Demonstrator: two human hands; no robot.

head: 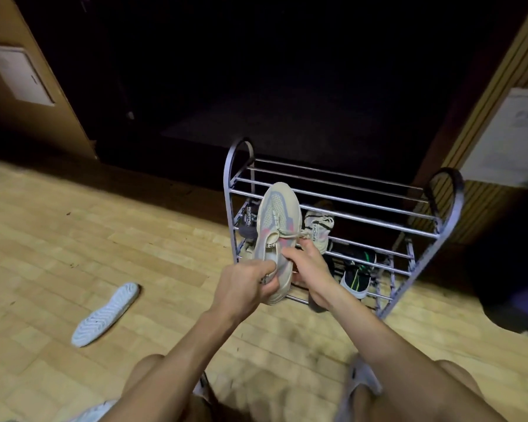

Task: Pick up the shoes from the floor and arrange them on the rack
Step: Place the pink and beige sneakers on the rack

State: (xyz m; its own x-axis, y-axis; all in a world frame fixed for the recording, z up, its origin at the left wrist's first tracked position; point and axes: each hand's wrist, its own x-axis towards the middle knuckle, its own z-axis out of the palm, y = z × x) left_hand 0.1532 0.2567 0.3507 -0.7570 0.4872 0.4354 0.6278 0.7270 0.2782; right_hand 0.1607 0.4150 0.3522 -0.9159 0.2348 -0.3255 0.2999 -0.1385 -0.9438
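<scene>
Both hands up: left hand (250,281) and right hand (310,266) grip the beige sneaker (275,226), toe raised before the metal rack (378,208); 1 white shoe (104,315) lies sole-up on the floor (73,239).

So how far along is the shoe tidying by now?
Partly done. A few shoes already sit on the rack: a white sneaker on a middle shelf and a black and green shoe lower down. In hand: the left hand and right hand grip a beige sneaker, toe up, in front of the rack. Left: a white shoe lies sole up on the floor.
</scene>
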